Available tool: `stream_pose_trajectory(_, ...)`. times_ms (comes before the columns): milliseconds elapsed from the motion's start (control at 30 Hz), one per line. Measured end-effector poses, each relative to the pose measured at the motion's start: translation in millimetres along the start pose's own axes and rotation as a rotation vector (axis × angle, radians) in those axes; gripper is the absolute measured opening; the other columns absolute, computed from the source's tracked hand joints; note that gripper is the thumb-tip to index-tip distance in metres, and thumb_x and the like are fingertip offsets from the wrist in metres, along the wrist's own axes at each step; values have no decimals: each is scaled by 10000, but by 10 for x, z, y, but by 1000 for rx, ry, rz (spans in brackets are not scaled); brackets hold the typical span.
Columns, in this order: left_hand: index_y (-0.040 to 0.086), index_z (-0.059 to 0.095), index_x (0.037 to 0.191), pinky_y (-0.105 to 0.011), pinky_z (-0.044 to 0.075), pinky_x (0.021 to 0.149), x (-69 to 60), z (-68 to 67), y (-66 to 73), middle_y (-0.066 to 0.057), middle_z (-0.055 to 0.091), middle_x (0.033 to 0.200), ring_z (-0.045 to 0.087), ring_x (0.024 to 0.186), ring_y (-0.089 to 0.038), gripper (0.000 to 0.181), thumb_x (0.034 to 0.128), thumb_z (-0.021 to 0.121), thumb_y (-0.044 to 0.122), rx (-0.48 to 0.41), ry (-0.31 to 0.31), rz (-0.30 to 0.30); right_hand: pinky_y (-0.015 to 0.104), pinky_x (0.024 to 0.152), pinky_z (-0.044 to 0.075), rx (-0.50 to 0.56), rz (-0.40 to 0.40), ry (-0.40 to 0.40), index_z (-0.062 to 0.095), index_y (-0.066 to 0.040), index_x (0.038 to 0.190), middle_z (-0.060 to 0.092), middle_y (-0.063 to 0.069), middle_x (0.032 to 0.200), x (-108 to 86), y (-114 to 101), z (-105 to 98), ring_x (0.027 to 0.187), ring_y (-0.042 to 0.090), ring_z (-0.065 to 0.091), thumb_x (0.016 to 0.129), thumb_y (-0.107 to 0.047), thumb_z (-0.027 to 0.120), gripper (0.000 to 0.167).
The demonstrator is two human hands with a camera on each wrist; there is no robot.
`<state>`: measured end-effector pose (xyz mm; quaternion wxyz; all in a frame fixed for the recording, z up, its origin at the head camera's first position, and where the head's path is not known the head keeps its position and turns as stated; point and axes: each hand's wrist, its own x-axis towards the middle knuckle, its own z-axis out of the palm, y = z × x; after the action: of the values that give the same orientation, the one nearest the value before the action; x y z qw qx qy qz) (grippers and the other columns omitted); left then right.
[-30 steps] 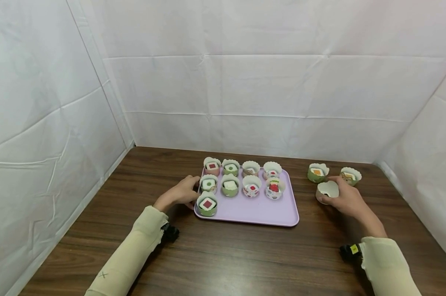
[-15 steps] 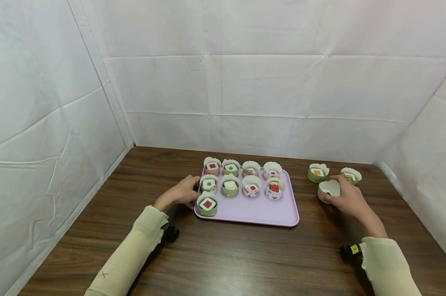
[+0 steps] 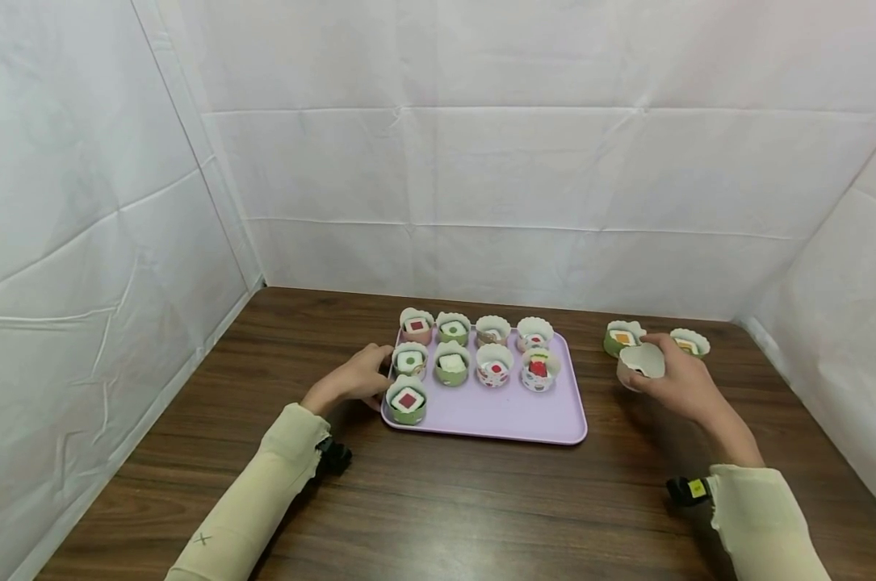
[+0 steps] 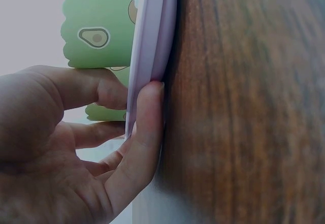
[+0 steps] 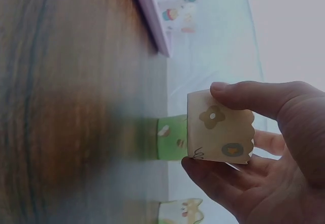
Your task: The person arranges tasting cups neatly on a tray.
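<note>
Head view: cream paper cup [image 3: 641, 360] at the right of the bench [image 3: 481, 500], in the right hand [image 3: 688, 383]; mouth up, axis close to vertical. A dark spot shows inside it, too small to identify. Green paper cup [image 3: 615, 346] with an orange-centred square just behind it; pale-rimmed cup [image 3: 690, 336] behind and to the right. Lilac tray [image 3: 496, 416] well apart to the left, bearing nine filled paper cups [image 3: 492, 378] in rows of four, four and one. Left hand [image 3: 358, 378] at the tray's left edge.

Left wrist view: fingers bent, tray rim pinched, one digit against the outer underside and others on the inner side. Avocado-print green cup [image 4: 99, 26] upright just inside the rim.

Right wrist view (bench at picture left): cream paper cup pinched between thumb and fingers on opposite sides, hand opened only to the cup's width. Scalloped mouth points picture right, flat base picture left, clear of the bench. Width and height nearly equal; no marked long axis. Brown flower print on the wall.
</note>
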<state>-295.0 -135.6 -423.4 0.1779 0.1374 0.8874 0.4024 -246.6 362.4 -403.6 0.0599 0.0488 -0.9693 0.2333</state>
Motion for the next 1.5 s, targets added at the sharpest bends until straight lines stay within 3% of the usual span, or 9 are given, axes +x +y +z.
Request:
stream_pose_trajectory(333,-35,522,1362,-330,653,590,5,3,5,-257,425,1321,637,836,-296,461,908,601,-26,3,2,3,676,945,495,-14,-96,55,405,84,1474,515,400,1410,-49,-278,-61,1220,572,552,918,-349,769,794)
stream_pose_trajectory(500,-38,518,1358,-332,652,586,8,5,2,-258,422,1324,637,822,-291,451,916,605,-17,7,-2,3,539,819,542,-33,-131,72,429,52,1460,617,392,1269,-70,-401,-57,1057,473,648,890,-332,801,781)
stream_pose_trajectory(600,-37,514,1364,-332,652,588,10,7,0,-258,420,1325,635,829,-291,460,913,603,-18,7,-2,0,461,770,521,-39,-147,71,435,37,1453,647,373,1224,-77,-464,-45,1003,429,663,885,-327,809,772)
stream_pose_trajectory(833,-42,511,1376,-331,654,590,0,6,6,-256,423,1313,628,875,-307,473,913,602,-19,7,-1,3,431,773,530,-1,-162,40,397,29,1451,647,343,1216,-84,-585,-13,971,392,665,888,-314,813,780)
stream_pose_trajectory(1000,-44,524,1352,-334,654,589,-10,0,16,-255,427,1300,627,882,-313,450,910,604,-25,4,-3,13,341,710,507,7,-189,16,434,34,1398,670,291,1145,-88,-645,22,905,320,652,890,-295,813,714)
stream_pose_trajectory(1300,-51,529,1337,-340,656,591,-9,3,21,-259,423,1301,636,866,-314,436,908,603,-33,-10,-5,15,431,804,537,6,-197,-20,443,34,1395,672,298,1185,-101,-739,78,1010,343,661,890,-291,814,706)
stream_pose_trajectory(1500,-55,545,1308,-336,655,583,5,6,2,-265,442,1270,620,890,-320,408,904,593,-46,3,2,37,385,778,562,41,-192,-50,453,22,1375,659,235,1191,-112,-801,121,988,296,655,886,-311,814,693)
